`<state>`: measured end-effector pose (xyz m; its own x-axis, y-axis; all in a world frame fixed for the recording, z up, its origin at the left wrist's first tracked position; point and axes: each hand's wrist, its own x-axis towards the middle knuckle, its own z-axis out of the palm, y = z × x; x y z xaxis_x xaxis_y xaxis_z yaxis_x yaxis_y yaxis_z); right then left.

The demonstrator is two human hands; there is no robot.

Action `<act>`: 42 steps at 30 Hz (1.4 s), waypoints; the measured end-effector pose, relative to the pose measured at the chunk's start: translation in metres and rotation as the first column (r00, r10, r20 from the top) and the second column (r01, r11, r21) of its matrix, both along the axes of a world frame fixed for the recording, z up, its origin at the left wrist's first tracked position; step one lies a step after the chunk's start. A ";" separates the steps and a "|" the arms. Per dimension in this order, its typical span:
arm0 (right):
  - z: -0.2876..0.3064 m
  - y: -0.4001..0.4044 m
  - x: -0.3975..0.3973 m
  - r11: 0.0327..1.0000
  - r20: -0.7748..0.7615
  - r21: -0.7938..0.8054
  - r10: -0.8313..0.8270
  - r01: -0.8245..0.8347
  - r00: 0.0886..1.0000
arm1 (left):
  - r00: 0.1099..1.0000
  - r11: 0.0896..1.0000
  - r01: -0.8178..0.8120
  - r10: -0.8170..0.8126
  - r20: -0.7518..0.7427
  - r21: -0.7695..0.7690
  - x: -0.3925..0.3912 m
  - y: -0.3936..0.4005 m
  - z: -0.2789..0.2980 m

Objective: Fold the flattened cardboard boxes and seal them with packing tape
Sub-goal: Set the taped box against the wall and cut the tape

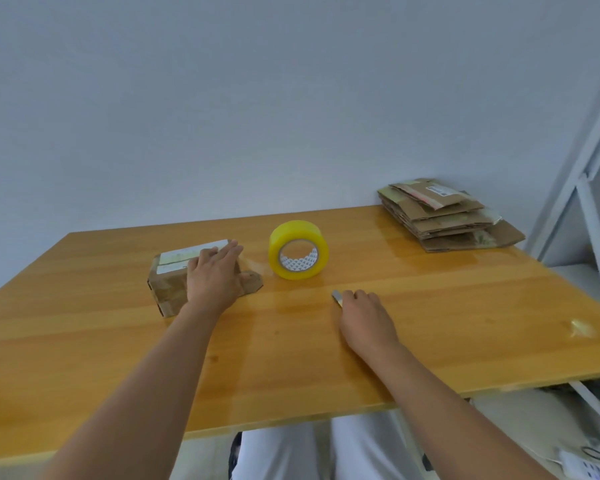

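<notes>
My left hand point(215, 275) lay flat, fingers straight, on the folded cardboard box point(174, 285); my right hand point(364, 315) curled round a small metal cutter point(337, 298) beside the yellow tape roll point(298, 250).

a plain home or small packing workspace: a glossy wooden table point(430, 323) against a bare pale wall point(222, 98), a stack of flattened cardboard boxes point(444, 216) far right of the hands, a yellow tape roll point(298, 254) between them, and white metal shelving point(589, 188) at the right edge.
</notes>
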<state>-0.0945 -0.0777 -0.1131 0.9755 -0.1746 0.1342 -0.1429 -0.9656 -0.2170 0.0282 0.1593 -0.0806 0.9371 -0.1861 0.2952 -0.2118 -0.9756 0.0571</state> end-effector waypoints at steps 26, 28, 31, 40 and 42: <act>0.040 0.108 0.124 0.446 0.587 0.717 0.026 -0.535 0.809 | 0.989 0.985 0.120 -0.109 0.096 -0.120 0.017 0.033 -0.013; 0.038 0.114 0.136 0.520 0.680 0.619 0.022 -0.589 0.733 | 0.988 0.984 0.123 -0.110 0.106 -0.126 0.017 0.033 -0.014; 0.030 0.120 0.150 0.669 0.796 0.389 0.101 -0.634 0.596 | 0.986 0.983 0.124 -0.107 0.132 -0.132 0.017 0.033 -0.016; 0.018 0.095 0.150 0.866 0.780 -0.033 0.335 -0.500 0.528 | 0.963 0.983 0.131 -0.096 0.251 -0.130 0.021 0.033 -0.027; 0.021 0.086 0.147 0.885 0.774 -0.090 0.350 -0.456 0.527 | 0.961 0.982 0.133 -0.094 0.262 -0.133 0.022 0.033 -0.027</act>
<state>0.0529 0.0087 -0.0919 0.4974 0.1461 0.8551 0.5205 -0.8388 -0.1594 0.0500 0.1922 -0.1080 0.8032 -0.2232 0.5523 -0.3470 -0.9289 0.1292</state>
